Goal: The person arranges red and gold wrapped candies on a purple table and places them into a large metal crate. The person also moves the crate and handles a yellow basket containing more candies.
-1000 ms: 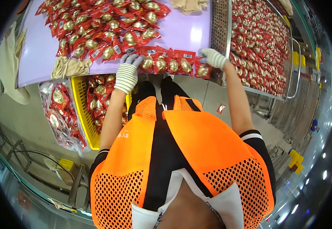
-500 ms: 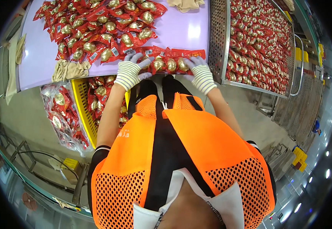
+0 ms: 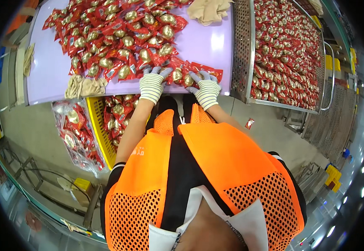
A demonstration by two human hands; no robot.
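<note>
Striped knit gloves cover both my hands at the near edge of the lilac table (image 3: 127, 87). My left hand (image 3: 152, 85) has its fingers curled over the left end of a short row of red-and-gold packets (image 3: 177, 75), each with a rounded gold bulge. My right hand (image 3: 206, 90) bends its fingers onto packets further right in that row, with red wrapper ends sticking out beyond it. The fingers partly hide the packets under them. Beyond my left hand lies a big loose heap of the same packets (image 3: 123, 42).
At right stands a perforated metal tray (image 3: 241, 54) full of packets. Beige cloths (image 3: 209, 10) lie on the table. Below its edge are a yellow crate (image 3: 99, 129) and a clear bag (image 3: 79, 138) of packets. A small red wrapper (image 3: 249, 123) lies on the floor.
My right hand has moved left, from the row's right end in toward its middle, so my hands are closer together. The row looks less straight. The whole view has shifted slightly.
</note>
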